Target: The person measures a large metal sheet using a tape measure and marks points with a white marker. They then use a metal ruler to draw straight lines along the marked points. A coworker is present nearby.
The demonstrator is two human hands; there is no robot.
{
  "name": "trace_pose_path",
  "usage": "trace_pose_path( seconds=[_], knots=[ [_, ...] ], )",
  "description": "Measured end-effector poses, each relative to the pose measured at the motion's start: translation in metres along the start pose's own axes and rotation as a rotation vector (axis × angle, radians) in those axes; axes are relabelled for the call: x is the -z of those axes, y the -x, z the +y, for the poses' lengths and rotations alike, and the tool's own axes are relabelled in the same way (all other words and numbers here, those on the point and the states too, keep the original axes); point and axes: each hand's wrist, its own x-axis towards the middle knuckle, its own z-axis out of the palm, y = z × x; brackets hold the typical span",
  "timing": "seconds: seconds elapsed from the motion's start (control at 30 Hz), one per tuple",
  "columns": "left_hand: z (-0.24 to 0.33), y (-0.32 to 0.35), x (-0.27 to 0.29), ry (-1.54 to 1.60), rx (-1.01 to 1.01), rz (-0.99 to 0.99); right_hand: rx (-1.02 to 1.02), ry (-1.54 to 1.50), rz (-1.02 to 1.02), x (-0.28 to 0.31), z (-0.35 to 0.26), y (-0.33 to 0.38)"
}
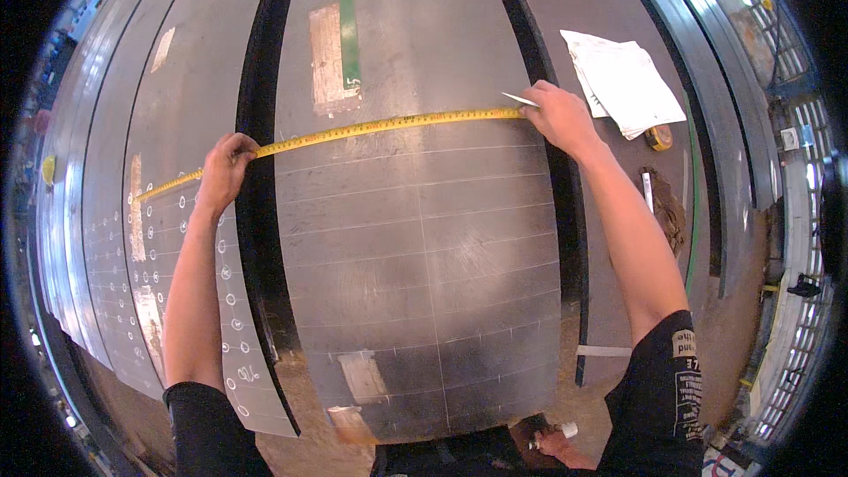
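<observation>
Across the steel plate (415, 238), both hands stretch a yellow tape measure (371, 129)

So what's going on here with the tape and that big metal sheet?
A person is stretching a yellow tape measure across a large metal sheet ruled with thin white lines. The left hand pins the tape at the sheet's left edge. The right hand holds it at the right edge, along with a thin white marker. A stack of papers lies to the right.
</observation>
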Motion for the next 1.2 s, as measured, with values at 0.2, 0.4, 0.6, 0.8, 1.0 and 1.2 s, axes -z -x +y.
trace_pose_path(
  seconds=[0.2,0.4,0.6,0.8,1.0,1.2],
  knots=[
    [0.008,-0.015,-0.001,-0.168,-0.13,0.027,0.026,-0.032,-0.025,-0.015,-0.019,-0.011],
    [0.043,-0.041,-0.021,-0.124,-0.093,-0.154,0.032,-0.045,0.002,-0.021,-0.028,-0.023],
    [0.043,-0.053,-0.025,-0.094,-0.085,-0.125,-0.014,-0.088,-0.011,-0.02,-0.03,-0.021],
    [0.047,-0.061,-0.014,-0.079,0.088,-0.223,0.016,-0.114,0.016,-0.03,-0.022,-0.019],
    [0.046,-0.068,-0.01,-0.057,0.15,-0.303,0.021,-0.122,0.002,-0.026,-0.022,-0.019],
    [0.044,-0.071,-0.006,-0.034,0.163,-0.339,0.013,-0.144,-0.014,-0.024,-0.021,-0.022]
  ],
)
